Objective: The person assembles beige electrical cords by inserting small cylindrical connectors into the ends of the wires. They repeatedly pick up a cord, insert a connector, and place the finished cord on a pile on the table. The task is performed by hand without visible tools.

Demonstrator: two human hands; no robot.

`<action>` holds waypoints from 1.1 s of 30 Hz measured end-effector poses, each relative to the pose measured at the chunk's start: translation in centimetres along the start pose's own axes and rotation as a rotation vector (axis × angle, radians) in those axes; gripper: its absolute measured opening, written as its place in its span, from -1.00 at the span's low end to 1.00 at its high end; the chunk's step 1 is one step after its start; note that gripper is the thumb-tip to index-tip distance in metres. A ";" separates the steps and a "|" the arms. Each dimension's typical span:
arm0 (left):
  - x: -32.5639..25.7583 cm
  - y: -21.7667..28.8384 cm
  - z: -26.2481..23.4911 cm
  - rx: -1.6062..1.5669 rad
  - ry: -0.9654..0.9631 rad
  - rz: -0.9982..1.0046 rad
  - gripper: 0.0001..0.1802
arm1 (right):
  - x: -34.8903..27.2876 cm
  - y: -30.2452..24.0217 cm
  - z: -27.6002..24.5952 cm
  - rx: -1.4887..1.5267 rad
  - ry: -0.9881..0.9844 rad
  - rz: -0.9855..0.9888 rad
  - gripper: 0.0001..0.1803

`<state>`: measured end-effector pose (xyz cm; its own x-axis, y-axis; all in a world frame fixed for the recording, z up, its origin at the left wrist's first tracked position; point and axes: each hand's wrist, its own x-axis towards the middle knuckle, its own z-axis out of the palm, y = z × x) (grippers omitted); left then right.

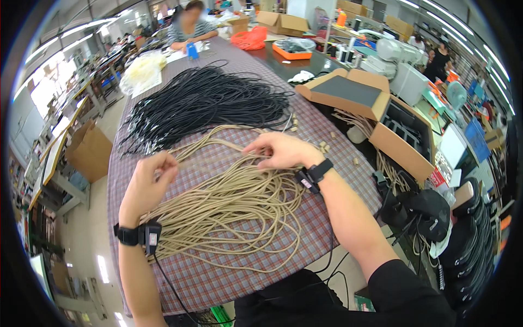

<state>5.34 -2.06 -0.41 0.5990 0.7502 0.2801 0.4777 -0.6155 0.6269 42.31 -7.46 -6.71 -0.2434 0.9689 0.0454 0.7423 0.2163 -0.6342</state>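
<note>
A loose pile of beige cords (pixel 223 210) lies across the table below my hands, with a smaller group of strands curving above it. My left hand (pixel 150 182) is over the pile's left side, its thumb and fingers curled together; what is between them is hidden. On the right, my right hand (pixel 286 150) reaches over the pile's upper edge with bent fingers closed at a beige cord. A faint blurred strip shows between the two hands. Beyond them rests a large heap of black cords (pixel 207 101) with pale ends on its left side.
A checked cloth covers the table (pixel 327 201). Small tan cylinders (pixel 324 147) lie right of my right hand. An open cardboard box (pixel 403 139) with dark contents stands at the right, near a black bag (pixel 430 212). Across the table sits another person (pixel 190 32).
</note>
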 end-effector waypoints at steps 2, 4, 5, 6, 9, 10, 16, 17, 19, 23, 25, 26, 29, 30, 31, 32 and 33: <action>-0.5 1.3 0.6 0.065 -0.027 0.113 -0.89 | 0.2 0.8 0.3 -0.070 -0.052 -0.096 -0.48; -1.3 2.2 0.5 0.073 -0.114 0.091 -0.88 | 0.9 0.6 0.6 -0.074 -0.057 -0.131 -0.48; -1.7 2.5 0.4 0.103 -0.153 0.075 -0.88 | 1.1 0.5 0.7 -0.072 -0.051 -0.149 -0.48; -1.8 2.7 0.6 0.131 -0.199 0.062 -0.87 | 1.2 0.8 0.8 -0.067 -0.044 -0.159 -0.48; -1.5 3.0 1.3 0.210 -0.328 0.044 -0.85 | 1.8 1.6 0.6 0.225 0.202 -0.302 -0.42; -1.3 3.0 1.5 0.235 -0.367 0.045 -0.85 | 1.8 1.9 0.3 0.369 0.312 -0.354 -0.42; -2.1 -1.2 -2.7 0.275 -0.059 -0.026 -0.86 | 0.0 1.3 -4.1 0.212 1.556 -0.302 -0.65; -2.2 -0.7 -3.7 0.237 0.037 -0.081 -0.85 | 0.0 1.1 -4.4 0.035 1.623 -0.337 -0.73; -1.8 -0.7 -4.2 0.092 0.205 -0.113 -0.83 | -0.3 1.3 -4.2 -0.150 1.458 -0.367 -0.79; -1.4 -0.7 -4.2 -0.268 0.319 -0.050 -0.80 | 0.5 1.6 -1.7 -0.379 0.875 -0.245 -0.65; -1.6 -0.1 -4.3 -0.364 0.239 -0.015 -0.83 | 0.6 1.8 -0.2 -0.472 0.573 -0.095 -0.60; -1.7 0.5 -4.4 -0.317 0.199 -0.023 -0.83 | 0.3 1.9 0.2 -0.438 0.414 -0.008 -0.58; -2.4 2.3 -4.1 -0.200 0.118 -0.040 -0.84 | 0.5 2.1 0.3 -0.423 0.410 -0.074 -0.56; -2.8 2.9 -4.6 -0.079 0.077 -0.060 -0.85 | 0.6 1.6 -0.1 -0.443 0.430 -0.089 -0.56; -3.7 3.0 -5.2 -0.042 0.087 -0.113 -0.92 | 0.8 1.0 -0.3 -0.422 0.470 -0.113 -0.55; -4.3 2.7 -4.6 -0.019 0.168 -0.089 -0.88 | 1.0 0.3 -0.2 -0.404 0.506 -0.138 -0.54; -4.7 2.0 -4.2 -0.036 0.207 -0.057 -0.87 | 1.0 -0.7 -0.2 -0.246 0.479 -0.230 -0.60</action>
<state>0.80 -5.81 2.63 0.4252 0.8192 0.3848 0.4817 -0.5648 0.6701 41.73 -6.62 -6.07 -0.1490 0.8278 0.5409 0.8405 0.3942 -0.3717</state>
